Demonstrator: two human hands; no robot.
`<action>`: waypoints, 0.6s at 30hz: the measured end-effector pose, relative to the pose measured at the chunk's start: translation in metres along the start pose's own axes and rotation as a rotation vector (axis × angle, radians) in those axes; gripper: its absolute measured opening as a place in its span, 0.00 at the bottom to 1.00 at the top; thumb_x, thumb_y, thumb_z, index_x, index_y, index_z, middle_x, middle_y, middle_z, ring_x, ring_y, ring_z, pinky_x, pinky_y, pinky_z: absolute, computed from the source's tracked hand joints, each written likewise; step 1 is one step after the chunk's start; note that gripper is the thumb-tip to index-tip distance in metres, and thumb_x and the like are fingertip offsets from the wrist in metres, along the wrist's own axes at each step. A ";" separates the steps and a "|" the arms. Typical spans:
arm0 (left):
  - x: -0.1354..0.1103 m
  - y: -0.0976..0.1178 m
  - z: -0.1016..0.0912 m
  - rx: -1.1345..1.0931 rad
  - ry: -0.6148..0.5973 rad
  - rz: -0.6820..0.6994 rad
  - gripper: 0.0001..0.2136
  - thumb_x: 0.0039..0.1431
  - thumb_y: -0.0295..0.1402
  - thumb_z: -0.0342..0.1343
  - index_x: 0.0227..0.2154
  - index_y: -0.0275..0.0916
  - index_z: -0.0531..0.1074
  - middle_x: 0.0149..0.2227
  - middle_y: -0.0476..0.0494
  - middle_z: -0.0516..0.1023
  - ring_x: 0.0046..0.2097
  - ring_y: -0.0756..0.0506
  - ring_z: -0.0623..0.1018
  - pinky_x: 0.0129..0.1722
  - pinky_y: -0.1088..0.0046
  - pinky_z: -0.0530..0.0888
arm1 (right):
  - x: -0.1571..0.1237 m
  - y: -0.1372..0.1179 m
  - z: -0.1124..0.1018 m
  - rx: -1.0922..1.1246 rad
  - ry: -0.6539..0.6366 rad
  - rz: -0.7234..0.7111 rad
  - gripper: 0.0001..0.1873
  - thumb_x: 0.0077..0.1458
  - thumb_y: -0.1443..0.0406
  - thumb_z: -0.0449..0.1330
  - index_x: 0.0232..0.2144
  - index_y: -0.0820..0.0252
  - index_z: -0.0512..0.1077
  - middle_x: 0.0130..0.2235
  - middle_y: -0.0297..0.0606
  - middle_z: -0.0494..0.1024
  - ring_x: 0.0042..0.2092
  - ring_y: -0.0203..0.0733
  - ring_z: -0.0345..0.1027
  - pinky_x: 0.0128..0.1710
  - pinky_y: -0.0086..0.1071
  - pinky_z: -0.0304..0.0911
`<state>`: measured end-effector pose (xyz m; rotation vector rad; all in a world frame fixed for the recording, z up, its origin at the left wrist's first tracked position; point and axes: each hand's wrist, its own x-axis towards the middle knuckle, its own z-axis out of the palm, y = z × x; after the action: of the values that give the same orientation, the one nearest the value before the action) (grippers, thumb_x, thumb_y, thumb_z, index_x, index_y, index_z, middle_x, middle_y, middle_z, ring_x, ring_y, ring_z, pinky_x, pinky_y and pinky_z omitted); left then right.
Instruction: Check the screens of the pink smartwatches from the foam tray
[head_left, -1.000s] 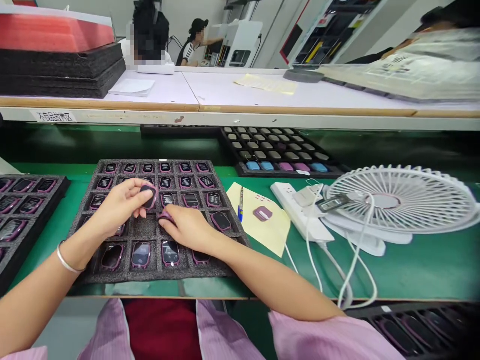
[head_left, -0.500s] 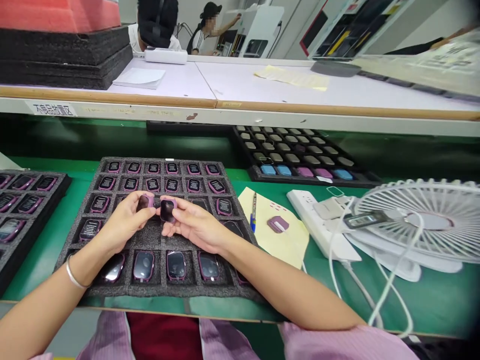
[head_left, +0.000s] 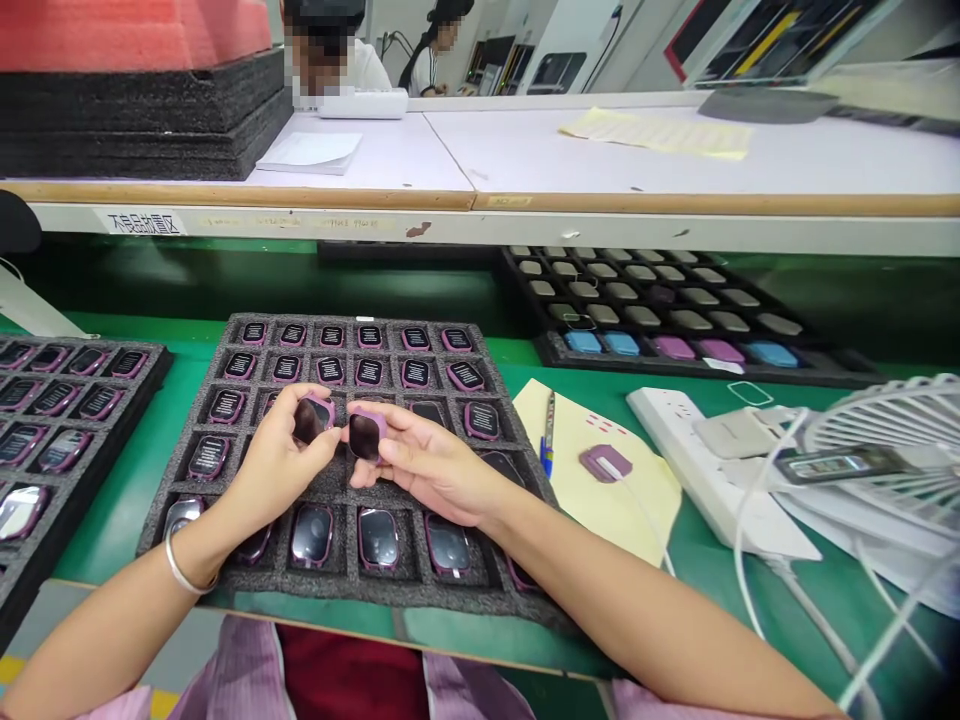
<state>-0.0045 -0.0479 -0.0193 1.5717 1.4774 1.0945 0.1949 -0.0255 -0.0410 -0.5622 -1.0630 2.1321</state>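
Observation:
My left hand (head_left: 281,450) is closed on a purple-framed smartwatch body (head_left: 310,420), thumb along its edge and dark face partly showing. Beside it, my right hand (head_left: 431,460) pinches a second purple watch body (head_left: 365,437) between thumb and fingers, its dark screen turned toward me. The two watches are close together, with a small gap between them. Both hands are over the middle of a dark grey foam tray (head_left: 352,592). Strapless purple watches sit in its compartments; those at the back show white text, while the front ones (head_left: 311,533) have dark, shiny screens.
At left is another watch tray (head_left: 142,400). On the right lie yellow paper (head_left: 600,510) with a pen (head_left: 550,435) and a purple charger-like piece (head_left: 606,462), a power strip (head_left: 712,470) and a white fan (head_left: 900,440). A shelf edge (head_left: 480,215) crosses behind; people sit beyond.
The camera view has shifted, so the bench appears farther right. My left hand has turned its watch so more of the dark face shows. Both hands still hold their watches.

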 end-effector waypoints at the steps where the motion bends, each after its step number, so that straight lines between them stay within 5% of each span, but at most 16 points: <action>1: 0.000 0.000 0.000 -0.007 0.002 -0.005 0.18 0.54 0.35 0.59 0.47 0.40 0.68 0.44 0.44 0.75 0.45 0.43 0.75 0.47 0.66 0.71 | 0.000 0.001 -0.001 -0.007 -0.002 0.008 0.30 0.52 0.56 0.75 0.55 0.55 0.73 0.38 0.34 0.81 0.37 0.38 0.79 0.41 0.32 0.68; 9: 0.000 -0.003 0.002 -0.078 0.000 0.019 0.17 0.53 0.34 0.58 0.46 0.39 0.68 0.44 0.43 0.75 0.47 0.44 0.76 0.50 0.67 0.71 | 0.002 0.000 -0.001 0.073 -0.021 0.021 0.28 0.54 0.60 0.74 0.56 0.53 0.74 0.49 0.38 0.80 0.40 0.37 0.79 0.46 0.33 0.71; 18: -0.003 -0.004 0.003 -0.036 -0.007 0.044 0.16 0.54 0.34 0.57 0.46 0.38 0.69 0.45 0.42 0.77 0.47 0.44 0.77 0.48 0.67 0.72 | 0.002 0.002 -0.004 0.076 -0.054 0.011 0.28 0.55 0.60 0.74 0.56 0.55 0.73 0.44 0.37 0.81 0.40 0.39 0.80 0.46 0.33 0.70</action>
<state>-0.0031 -0.0502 -0.0245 1.5881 1.4169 1.1338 0.1953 -0.0229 -0.0452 -0.4774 -1.0050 2.1987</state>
